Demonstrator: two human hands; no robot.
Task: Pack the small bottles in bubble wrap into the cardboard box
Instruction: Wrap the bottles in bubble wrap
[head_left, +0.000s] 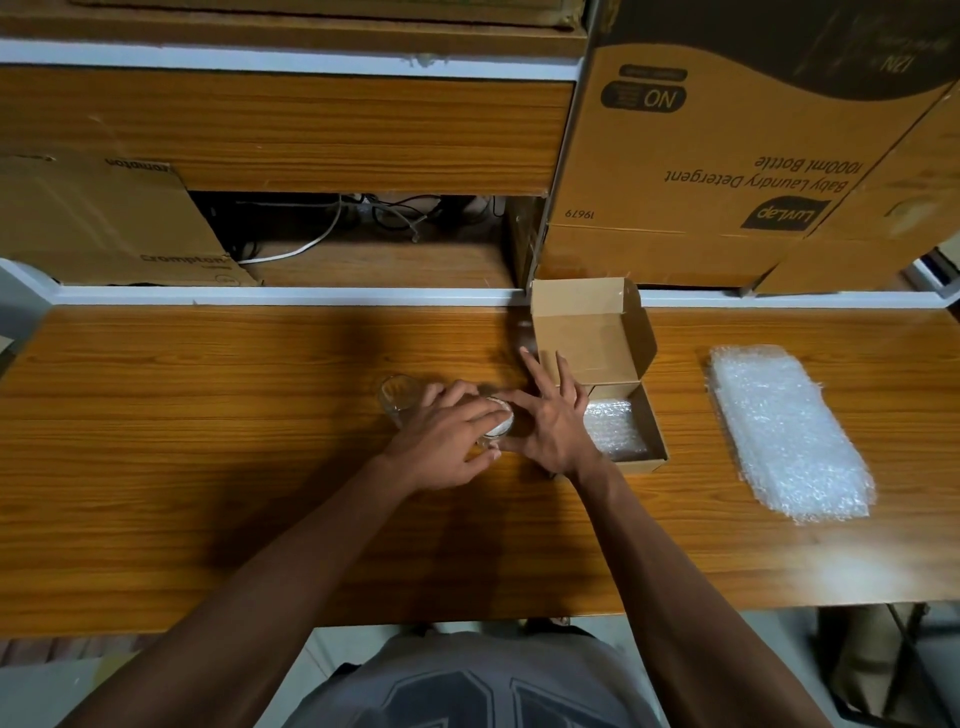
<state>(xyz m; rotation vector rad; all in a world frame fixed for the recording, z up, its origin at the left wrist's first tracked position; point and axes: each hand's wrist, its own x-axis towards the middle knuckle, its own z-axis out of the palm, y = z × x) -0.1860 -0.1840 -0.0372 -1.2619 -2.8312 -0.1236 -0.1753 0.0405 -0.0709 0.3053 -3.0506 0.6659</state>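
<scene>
Evidently mid-wrap: left hand curled its fingers over a bottle on the surface, holding it steady. Right hand lay beside it, fingers spread, touching. A second bottle stood behind. Box sat open just right, lined with wrap; spare sheets waited farther right.

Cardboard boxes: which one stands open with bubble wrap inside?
The small box beside the right hand, lid up; the big boxes behind stand closed.
</scene>
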